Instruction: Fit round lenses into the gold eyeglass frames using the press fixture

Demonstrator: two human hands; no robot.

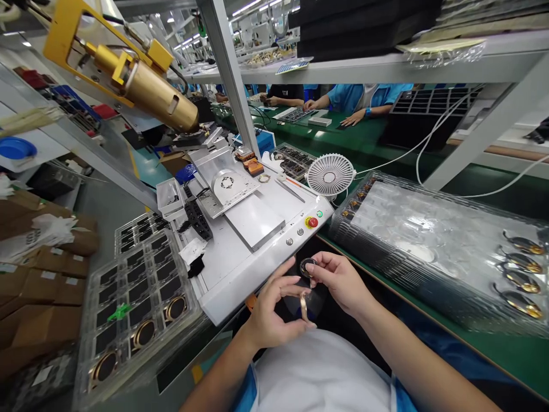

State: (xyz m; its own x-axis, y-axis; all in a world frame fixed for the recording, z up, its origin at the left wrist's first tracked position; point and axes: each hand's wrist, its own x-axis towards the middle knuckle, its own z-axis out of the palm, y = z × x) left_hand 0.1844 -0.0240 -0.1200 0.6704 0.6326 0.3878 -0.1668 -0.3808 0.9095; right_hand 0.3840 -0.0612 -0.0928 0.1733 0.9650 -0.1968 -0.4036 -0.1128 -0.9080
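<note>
My left hand (274, 309) pinches a thin gold ring (304, 306) on edge between thumb and fingers, close to my body. Just above and to the right, my right hand (341, 280) grips a round black disc (307, 266) between thumb and forefinger. The ring and disc are apart, a short way from each other. Both hands are in front of the near edge of a white machine base (257, 269). To the left, a clear compartment tray (141, 309) holds black squares and several round gold-rimmed parts (143, 333).
A stack of clear trays (412, 252) with gold discs stands at the right. On the machine are a red stop button (313, 222), a metal fixture (227, 186) and tweezers (290, 190). A white fan (330, 174) stands behind. A gold cylinder (160, 97) overhangs. Co-workers' hands (354, 118) are across the bench.
</note>
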